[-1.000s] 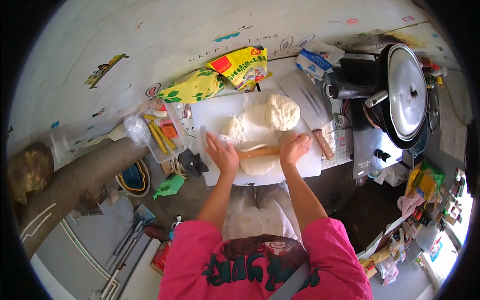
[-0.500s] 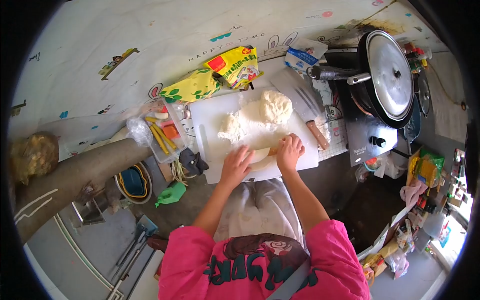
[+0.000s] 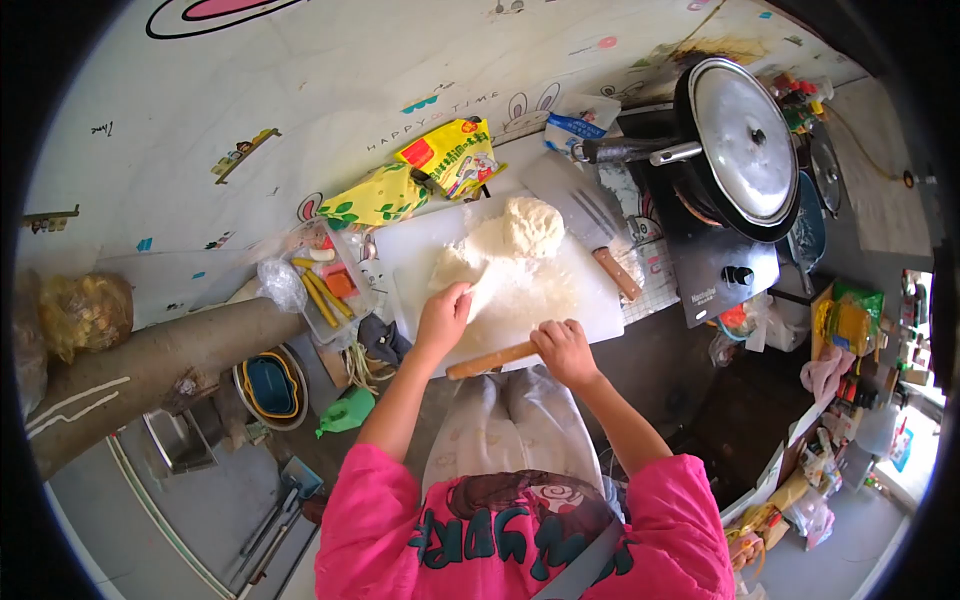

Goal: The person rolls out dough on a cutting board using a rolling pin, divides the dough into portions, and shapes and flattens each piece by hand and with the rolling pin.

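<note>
My right hand (image 3: 565, 350) is closed round one end of a wooden rolling pin (image 3: 492, 360), which lies slantwise over the near edge of the white cutting board (image 3: 600, 322). My left hand (image 3: 444, 316) pinches the edge of a thin piece of dough (image 3: 485, 284) at the board's left side; its outline blends into the white flour. Beyond both hands a rounded lump of dough (image 3: 533, 227) rests on the board, with loose flour (image 3: 462, 264) to its left. Right of the lump lies a broad cleaver (image 3: 617, 274), its wooden handle pointing towards me.
A lidded pan (image 3: 742, 145) stands on a black cooktop (image 3: 715, 270) at the right. Yellow seasoning bags (image 3: 452, 158) lean by the wall. To the left are a clear plastic tub (image 3: 335, 285) of food pieces and a green bag (image 3: 347, 412). A thick pipe (image 3: 190, 340) runs along the left.
The rolling pin has come off the dough towards me and now sticks out leftward from my right hand. My left hand has let go of the pin and moved left, taking the dough's edge.
</note>
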The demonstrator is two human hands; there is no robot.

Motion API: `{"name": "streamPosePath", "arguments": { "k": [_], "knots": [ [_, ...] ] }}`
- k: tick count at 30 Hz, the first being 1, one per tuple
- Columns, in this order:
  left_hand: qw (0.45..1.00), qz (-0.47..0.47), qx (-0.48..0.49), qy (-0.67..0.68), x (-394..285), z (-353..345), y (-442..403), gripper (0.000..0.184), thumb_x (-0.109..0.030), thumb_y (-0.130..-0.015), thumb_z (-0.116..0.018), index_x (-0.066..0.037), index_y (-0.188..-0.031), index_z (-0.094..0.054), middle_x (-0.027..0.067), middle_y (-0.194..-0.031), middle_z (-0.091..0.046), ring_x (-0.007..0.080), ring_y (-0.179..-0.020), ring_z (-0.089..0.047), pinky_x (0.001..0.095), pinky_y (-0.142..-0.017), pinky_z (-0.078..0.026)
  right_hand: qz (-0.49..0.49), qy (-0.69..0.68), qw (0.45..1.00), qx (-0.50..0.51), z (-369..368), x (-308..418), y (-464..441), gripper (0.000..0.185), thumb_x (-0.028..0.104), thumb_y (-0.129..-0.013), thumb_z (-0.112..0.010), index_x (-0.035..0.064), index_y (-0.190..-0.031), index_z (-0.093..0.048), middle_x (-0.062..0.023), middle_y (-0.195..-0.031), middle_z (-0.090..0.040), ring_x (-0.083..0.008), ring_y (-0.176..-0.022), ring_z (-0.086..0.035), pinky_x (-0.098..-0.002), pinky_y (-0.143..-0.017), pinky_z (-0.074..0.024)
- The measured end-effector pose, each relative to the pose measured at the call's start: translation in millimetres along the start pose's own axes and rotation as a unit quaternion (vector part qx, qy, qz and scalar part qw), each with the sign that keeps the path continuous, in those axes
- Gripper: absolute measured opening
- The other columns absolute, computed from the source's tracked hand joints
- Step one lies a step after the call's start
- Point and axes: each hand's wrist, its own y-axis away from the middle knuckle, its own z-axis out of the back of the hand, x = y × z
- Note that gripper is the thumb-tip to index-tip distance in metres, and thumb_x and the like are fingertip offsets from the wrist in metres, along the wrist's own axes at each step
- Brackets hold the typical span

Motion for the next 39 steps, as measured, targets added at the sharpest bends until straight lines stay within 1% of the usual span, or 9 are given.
{"name": "streamPosePath", "arguments": {
  "k": [4, 8, 12, 18, 28, 31, 34, 37, 39],
  "knots": [
    [0.972, -0.175, -0.099, -0.119, -29, 17, -43, 0.020, -0.002, -0.082, -0.059, 0.002, -0.101, -0.059, 0.0186, -0.099, -0.062, 0.0309, -0.087, -0.061, 0.0394, -0.074, -0.049, -0.026, -0.029, 0.999, 0.021, 6, 11, 21, 0.019, 0.017, -0.081, -0.061, 0.0140, -0.099, -0.058, -0.0018, -0.097, -0.056, -0.0163, -0.091, -0.058, -0.0362, -0.087, -0.0398],
    [0.948, -0.152, -0.051, -0.276, -8, -15, -74, 0.018, -0.002, -0.080, -0.055, 0.001, -0.098, -0.060, 0.0199, -0.124, -0.053, 0.0350, -0.112, -0.053, 0.0416, -0.091, -0.047, -0.048, -0.041, 0.997, 0.040, -7, 16, 30, 0.019, 0.019, -0.083, -0.061, 0.0130, -0.100, -0.058, -0.0025, -0.098, -0.056, -0.0175, -0.092, -0.059, -0.0379, -0.087, -0.0408],
    [0.927, -0.144, 0.061, -0.340, 30, -59, -72, 0.018, -0.003, -0.078, -0.054, 0.001, -0.094, -0.060, 0.0218, -0.127, -0.050, 0.0383, -0.118, -0.050, 0.0420, -0.093, -0.046, -0.026, -0.056, 0.997, 0.035, -4, 24, 23, 0.018, 0.019, -0.082, -0.062, 0.0127, -0.098, -0.058, -0.0021, -0.095, -0.056, -0.0168, -0.090, -0.059, -0.0367, -0.085, -0.0415],
    [0.896, -0.177, 0.073, -0.400, 38, -83, -32, 0.017, -0.008, -0.080, -0.054, 0.001, -0.094, -0.060, 0.0202, -0.126, -0.051, 0.0384, -0.118, -0.050, 0.0433, -0.092, -0.046, -0.018, -0.055, 0.998, 0.035, -7, 29, 20, 0.020, 0.022, -0.079, -0.064, 0.0134, -0.097, -0.059, -0.0014, -0.093, -0.054, -0.0162, -0.088, -0.058, -0.0353, -0.082, -0.0413],
    [0.922, -0.239, 0.181, -0.244, 12, -96, 47, 0.025, -0.013, -0.084, -0.050, -0.001, -0.105, -0.057, 0.0145, -0.130, -0.051, 0.0355, -0.126, -0.043, 0.0440, -0.097, -0.042, -0.012, -0.056, 0.995, 0.083, 8, 17, 34, 0.020, 0.024, -0.079, -0.065, 0.0136, -0.094, -0.059, -0.0019, -0.093, -0.054, -0.0171, -0.088, -0.058, -0.0344, -0.081, -0.0417],
    [0.945, -0.222, 0.178, -0.162, 7, -95, 46, 0.024, -0.012, -0.087, -0.050, -0.002, -0.109, -0.055, 0.0165, -0.121, -0.056, 0.0356, -0.114, -0.052, 0.0432, -0.090, -0.045, -0.006, -0.050, 0.994, 0.099, 5, 17, 40, 0.018, 0.023, -0.079, -0.063, 0.0134, -0.094, -0.060, -0.0021, -0.093, -0.055, -0.0181, -0.088, -0.058, -0.0343, -0.082, -0.0418],
    [0.977, -0.062, 0.204, 0.008, -24, -75, 31, 0.022, -0.011, -0.091, -0.048, -0.002, -0.110, -0.052, 0.0209, -0.102, -0.061, 0.0362, -0.091, -0.061, 0.0442, -0.075, -0.047, -0.008, -0.056, 0.994, 0.092, 5, 18, 45, 0.016, 0.021, -0.080, -0.063, 0.0135, -0.093, -0.060, -0.0020, -0.093, -0.055, -0.0188, -0.089, -0.058, -0.0343, -0.083, -0.0417],
    [0.981, -0.043, 0.146, 0.116, -44, -67, 22, 0.018, -0.013, -0.094, -0.048, -0.001, -0.107, -0.050, 0.0225, -0.084, -0.058, 0.0381, -0.072, -0.059, 0.0444, -0.062, -0.045, -0.015, -0.070, 0.993, 0.093, 6, 20, 45, 0.016, 0.021, -0.079, -0.063, 0.0137, -0.094, -0.060, -0.0018, -0.093, -0.055, -0.0191, -0.090, -0.058, -0.0346, -0.084, -0.0417],
    [0.980, -0.009, 0.106, 0.169, -46, -67, 23, 0.018, -0.015, -0.096, -0.048, -0.001, -0.107, -0.048, 0.0152, -0.080, -0.060, 0.0255, -0.067, -0.060, 0.0367, -0.058, -0.045, -0.015, -0.080, 0.992, 0.094, 7, 22, 44, 0.016, 0.021, -0.079, -0.063, 0.0138, -0.094, -0.060, -0.0018, -0.092, -0.054, -0.0191, -0.090, -0.058, -0.0347, -0.084, -0.0416]
  ]
}}
